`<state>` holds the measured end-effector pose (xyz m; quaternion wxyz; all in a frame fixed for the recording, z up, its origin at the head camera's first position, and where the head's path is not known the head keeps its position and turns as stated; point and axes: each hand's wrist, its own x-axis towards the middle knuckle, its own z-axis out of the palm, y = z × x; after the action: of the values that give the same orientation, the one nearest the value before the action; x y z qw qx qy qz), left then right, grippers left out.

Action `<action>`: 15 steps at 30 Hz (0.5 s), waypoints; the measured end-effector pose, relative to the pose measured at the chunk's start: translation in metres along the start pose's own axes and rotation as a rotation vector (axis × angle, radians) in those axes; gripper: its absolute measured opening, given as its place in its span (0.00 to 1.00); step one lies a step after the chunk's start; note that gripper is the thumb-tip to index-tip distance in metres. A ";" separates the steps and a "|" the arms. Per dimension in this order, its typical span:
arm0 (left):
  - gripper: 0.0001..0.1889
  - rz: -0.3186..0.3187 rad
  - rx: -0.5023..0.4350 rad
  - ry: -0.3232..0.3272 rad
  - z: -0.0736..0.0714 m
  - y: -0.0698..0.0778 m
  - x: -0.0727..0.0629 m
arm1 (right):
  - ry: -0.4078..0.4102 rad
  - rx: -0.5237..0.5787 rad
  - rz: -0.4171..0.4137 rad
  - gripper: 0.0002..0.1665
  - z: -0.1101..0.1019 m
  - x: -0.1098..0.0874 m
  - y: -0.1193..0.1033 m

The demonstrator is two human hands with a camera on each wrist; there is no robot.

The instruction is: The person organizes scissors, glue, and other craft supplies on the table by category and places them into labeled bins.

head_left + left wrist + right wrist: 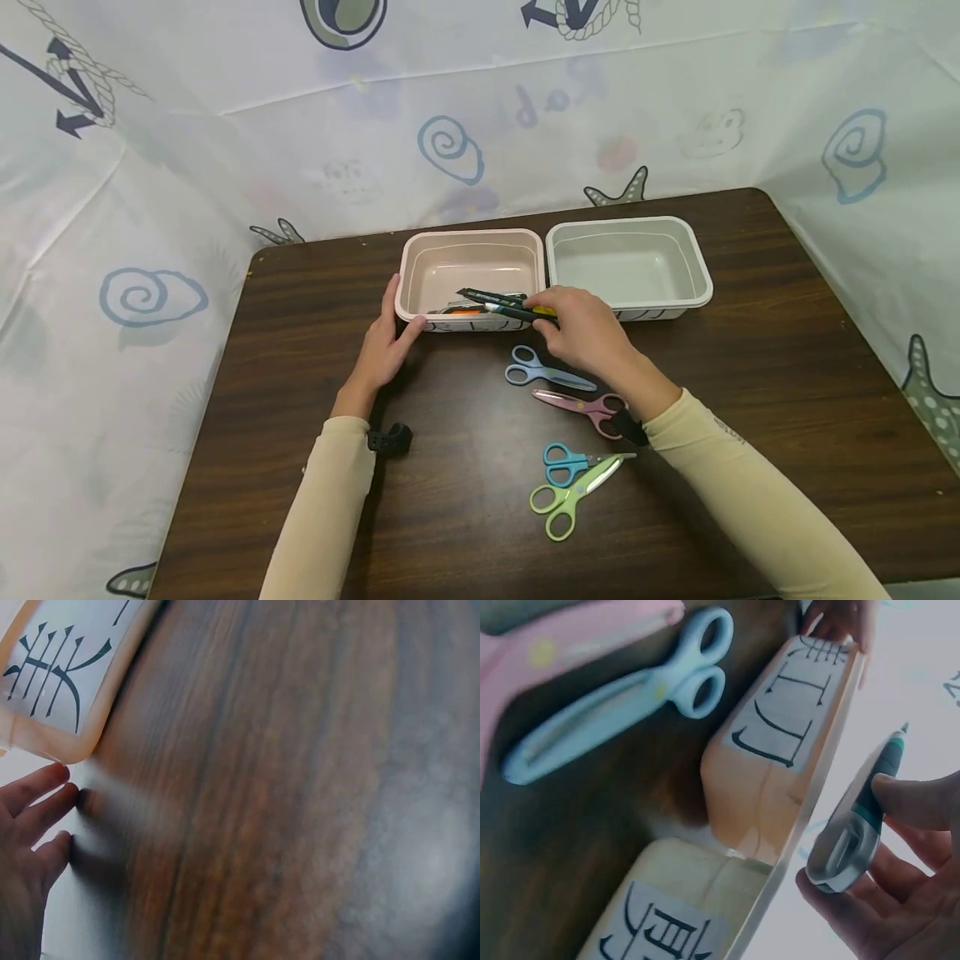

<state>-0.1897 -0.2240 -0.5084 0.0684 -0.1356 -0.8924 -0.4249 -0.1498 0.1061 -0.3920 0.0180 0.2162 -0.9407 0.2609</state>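
Note:
My right hand (588,329) pinches a grey and dark green utility knife (855,817) between thumb and fingers, over the front right corner of the pink bin (472,237). The knife's tip points left, toward the bin's inside. Another dark knife (480,294) shows just behind it, and more knives, one with orange (461,312), lie along the bin's front inner wall. At the bin's front left corner rests my left hand (381,354), fingers extended along the end and thumb at the front rim. A character label (784,705) covers the bin's front.
A pale grey-green bin (630,304) stands right beside the pink one. In front lie blue scissors (551,372), pink scissors (588,406), turquoise scissors (568,464) and green scissors (573,496), the last two overlapping. A patterned white sheet (360,167) hangs behind the table (450,517).

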 end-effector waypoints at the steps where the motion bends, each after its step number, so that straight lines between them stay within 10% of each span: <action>1: 0.41 -0.002 0.001 0.000 0.000 0.000 0.000 | -0.014 -0.007 0.003 0.18 0.001 0.005 0.000; 15: 0.41 -0.018 0.006 0.000 -0.001 0.000 -0.001 | -0.090 -0.170 -0.094 0.18 0.022 0.061 -0.001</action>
<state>-0.1883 -0.2247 -0.5079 0.0649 -0.1271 -0.8948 -0.4231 -0.2027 0.0701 -0.4018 0.0061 0.2691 -0.9481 0.1691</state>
